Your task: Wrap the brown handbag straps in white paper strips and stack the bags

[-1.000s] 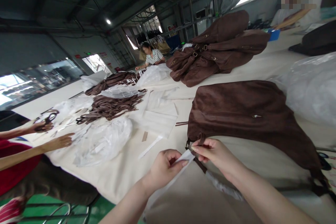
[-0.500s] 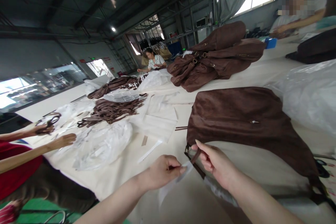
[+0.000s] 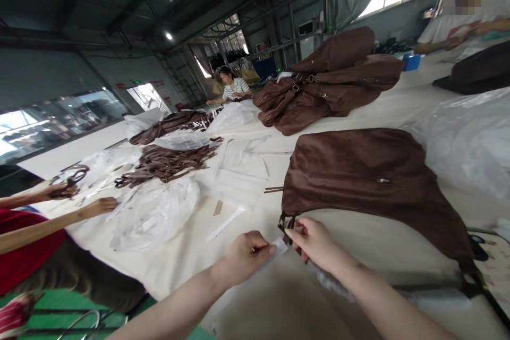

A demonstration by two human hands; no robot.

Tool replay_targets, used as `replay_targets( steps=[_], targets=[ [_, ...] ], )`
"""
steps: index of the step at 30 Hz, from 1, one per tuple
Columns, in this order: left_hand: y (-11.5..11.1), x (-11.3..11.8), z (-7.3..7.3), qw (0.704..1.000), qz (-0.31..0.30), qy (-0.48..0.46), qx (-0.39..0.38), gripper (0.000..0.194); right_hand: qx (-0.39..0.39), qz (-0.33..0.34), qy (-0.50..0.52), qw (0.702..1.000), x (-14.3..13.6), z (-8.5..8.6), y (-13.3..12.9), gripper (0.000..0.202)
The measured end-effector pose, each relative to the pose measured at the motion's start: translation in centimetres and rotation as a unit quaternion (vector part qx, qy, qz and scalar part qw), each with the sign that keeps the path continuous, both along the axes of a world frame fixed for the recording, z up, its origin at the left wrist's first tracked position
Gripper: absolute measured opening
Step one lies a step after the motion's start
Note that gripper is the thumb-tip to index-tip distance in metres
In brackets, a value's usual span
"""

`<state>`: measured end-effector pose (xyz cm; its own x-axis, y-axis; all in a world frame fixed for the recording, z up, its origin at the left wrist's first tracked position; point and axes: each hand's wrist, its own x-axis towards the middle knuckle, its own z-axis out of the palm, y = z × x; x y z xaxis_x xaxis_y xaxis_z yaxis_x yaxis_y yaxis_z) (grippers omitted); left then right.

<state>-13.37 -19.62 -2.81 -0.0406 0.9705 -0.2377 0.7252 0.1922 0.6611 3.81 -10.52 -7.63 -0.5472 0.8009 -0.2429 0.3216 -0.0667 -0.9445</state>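
Brown strap (image 3: 297,249) sits pinched in the right hand (image 3: 319,244), thumb and fingers closed, just below the near left corner of the bag (image 3: 358,175); the left hand (image 3: 245,257), farther from that corner, pinches a pale strip (image 3: 280,247) slanting up rightward toward the strap

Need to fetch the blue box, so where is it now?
Head view: the blue box is on the table at upper right, just past the right end of the brown bag pile.
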Motion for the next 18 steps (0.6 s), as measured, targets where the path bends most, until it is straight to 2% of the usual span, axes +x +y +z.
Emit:
replay_targets(
  steps=[3,8,13,15,18],
  targets=[
    [0.4,0.0,0.3,1.0,-0.002,0.009,-0.012,0.048,0.141,-0.052,-0.043,0.988,0.3,0.2,0.4,0.043],
    [0.9,0.2,0.3,0.998,0.024,-0.041,-0.05,0.048,0.214,0.031,-0.067,0.974,0.3,0.8,-0.3,0.043],
    [0.9,0.7,0.8,0.992,0.047,-0.089,-0.078,0.051,0.218,0.056,-0.046,0.973,0.1,0.5,-0.7,0.044],
    [1.0,0.7,1.3,0.993,0.046,-0.077,-0.071,0.051,0.207,0.059,-0.034,0.976,0.2,0.3,-0.6,0.045],
    [1.3,0.3,1.7,0.998,0.053,-0.013,-0.019,0.049,0.187,0.079,-0.023,0.979,0.3,0.3,-0.6,0.052]
  ],
)
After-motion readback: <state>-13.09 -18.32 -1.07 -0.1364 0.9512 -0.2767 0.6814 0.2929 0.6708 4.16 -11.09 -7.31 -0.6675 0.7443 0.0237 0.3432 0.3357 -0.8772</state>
